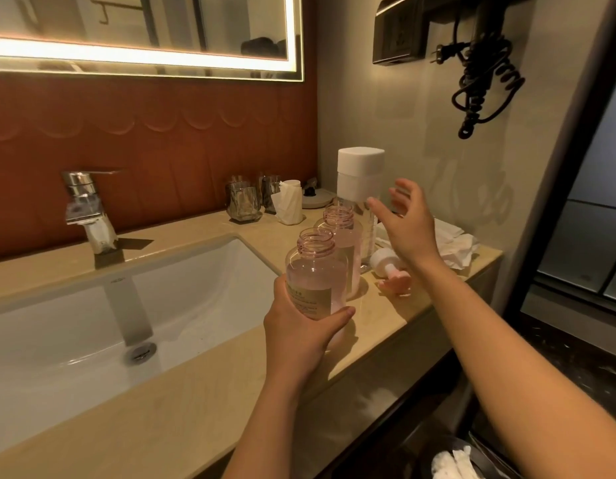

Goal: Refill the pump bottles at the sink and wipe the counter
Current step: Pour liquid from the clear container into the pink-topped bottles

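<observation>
Grips an uncapped pink bottle [315, 271] with the left hand [299, 335]; holds the right hand [408, 229] spread beside a tall white-capped bottle [360, 174].

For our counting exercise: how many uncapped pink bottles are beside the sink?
2. The near bottle is held by the left hand beside the sink; the far bottle stands just behind it on the counter. None seems hidden.

Text on bottle label [313, 299] unreadable; mirror [144, 22] cropped.

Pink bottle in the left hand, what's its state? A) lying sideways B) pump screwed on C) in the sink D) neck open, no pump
D: the pink bottle, gripped upright by the left hand, has a bare threaded neck; a pump head lies on the counter.
</observation>
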